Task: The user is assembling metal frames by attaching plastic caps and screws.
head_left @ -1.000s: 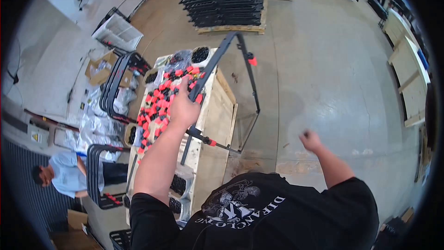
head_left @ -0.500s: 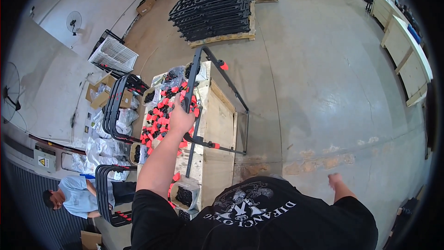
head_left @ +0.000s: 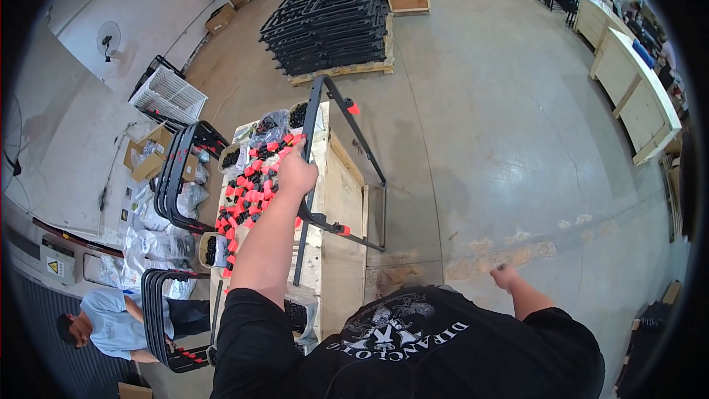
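My left hand (head_left: 297, 171) is closed round the long bar of a black metal tube frame (head_left: 311, 114). The frame rests tilted across the right edge of a wooden worktable (head_left: 313, 262), and its far side hangs over the floor. Red-and-black plastic clips sit on it, such as one clip (head_left: 351, 106) at the top corner and another clip (head_left: 342, 229) lower down. Beside my left hand, a heap of red and black plastic pieces (head_left: 251, 191) covers the tabletop. My right hand (head_left: 504, 276) is out over the floor, fingers curled; a small dark spot shows there, too small to name.
Boxes of small black parts (head_left: 213, 250) stand along the table's edges. Bent black frames (head_left: 177, 177) are lined up at its left, near a co-worker in a light blue shirt (head_left: 107, 318). A pallet of stacked black frames (head_left: 325, 26) stands ahead; wooden crates (head_left: 635, 96) are at right.
My right hand has swung inward to the left, and its fingers look more curled. My left hand keeps its hold on the frame. The whole view has shifted slightly.
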The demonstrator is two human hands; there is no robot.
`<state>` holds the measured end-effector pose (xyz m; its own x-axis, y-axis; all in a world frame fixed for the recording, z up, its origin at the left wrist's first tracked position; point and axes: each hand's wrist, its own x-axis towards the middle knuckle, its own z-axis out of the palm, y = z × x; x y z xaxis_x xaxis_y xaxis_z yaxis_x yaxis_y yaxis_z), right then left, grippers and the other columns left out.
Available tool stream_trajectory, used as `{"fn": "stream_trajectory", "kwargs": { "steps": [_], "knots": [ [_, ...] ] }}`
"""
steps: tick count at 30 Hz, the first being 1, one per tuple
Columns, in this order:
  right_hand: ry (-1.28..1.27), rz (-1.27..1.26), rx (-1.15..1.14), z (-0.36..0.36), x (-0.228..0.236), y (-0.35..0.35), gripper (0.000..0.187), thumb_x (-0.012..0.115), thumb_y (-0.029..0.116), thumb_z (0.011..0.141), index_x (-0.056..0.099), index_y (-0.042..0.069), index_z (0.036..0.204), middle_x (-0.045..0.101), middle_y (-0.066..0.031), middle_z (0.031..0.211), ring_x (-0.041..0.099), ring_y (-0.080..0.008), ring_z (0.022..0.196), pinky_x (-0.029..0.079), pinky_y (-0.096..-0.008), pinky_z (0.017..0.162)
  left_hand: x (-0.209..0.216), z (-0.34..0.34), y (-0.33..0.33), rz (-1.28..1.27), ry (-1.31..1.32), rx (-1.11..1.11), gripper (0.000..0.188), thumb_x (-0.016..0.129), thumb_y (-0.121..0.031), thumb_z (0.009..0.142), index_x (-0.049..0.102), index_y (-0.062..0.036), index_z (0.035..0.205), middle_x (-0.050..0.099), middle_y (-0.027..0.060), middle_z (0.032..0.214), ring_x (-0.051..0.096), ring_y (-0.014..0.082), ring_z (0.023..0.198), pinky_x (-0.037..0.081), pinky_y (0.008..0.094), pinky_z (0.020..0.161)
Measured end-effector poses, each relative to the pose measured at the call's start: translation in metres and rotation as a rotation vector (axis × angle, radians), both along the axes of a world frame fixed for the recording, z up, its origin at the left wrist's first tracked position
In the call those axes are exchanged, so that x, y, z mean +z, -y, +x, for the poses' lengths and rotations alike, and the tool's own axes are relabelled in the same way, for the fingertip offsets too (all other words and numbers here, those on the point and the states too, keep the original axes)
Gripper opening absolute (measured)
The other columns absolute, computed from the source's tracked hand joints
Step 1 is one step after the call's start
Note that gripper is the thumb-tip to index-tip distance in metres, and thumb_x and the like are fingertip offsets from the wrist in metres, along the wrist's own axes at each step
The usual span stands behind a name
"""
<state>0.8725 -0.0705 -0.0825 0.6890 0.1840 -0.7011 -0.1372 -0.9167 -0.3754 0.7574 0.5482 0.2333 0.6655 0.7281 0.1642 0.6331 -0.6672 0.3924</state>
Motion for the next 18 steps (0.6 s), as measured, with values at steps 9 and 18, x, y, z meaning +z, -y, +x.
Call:
{"fn": "stream_trajectory", "kwargs": {
  "steps": [9, 18],
  "knots": [
    [-0.154, -0.216, -0.375, -0.028, -0.015, 0.135, 0.035, 0.059, 0.027, 0.088, 0.070, -0.005, 0.084, 0.072, -0.0200, 0.072, 0.068, -0.0322, 0.055, 0.055, -0.0445, 0.053, 0.001, -0.035, -0.037, 0.016, -0.021, 0.145, 0.067, 0.066, -0.013, 0.079, 0.054, -0.0134, 0.145, 0.071, 0.0208, 0.119, 0.069, 0.0377, 0.109, 0.054, 0.0478, 0.094],
    [-0.094, -0.073, -0.161, -0.015, 0.023, 0.049, 0.036, 0.062, 0.030, 0.088, 0.069, -0.003, 0.101, 0.071, -0.0158, 0.073, 0.064, -0.0292, 0.051, 0.052, -0.0420, 0.046, -0.023, -0.080, -0.050, 0.023, 0.063, 0.307, 0.069, 0.069, -0.034, 0.087, 0.047, -0.0042, 0.146, 0.071, 0.0225, 0.118, 0.069, 0.0393, 0.108, 0.053, 0.0490, 0.094]
  ]
}}
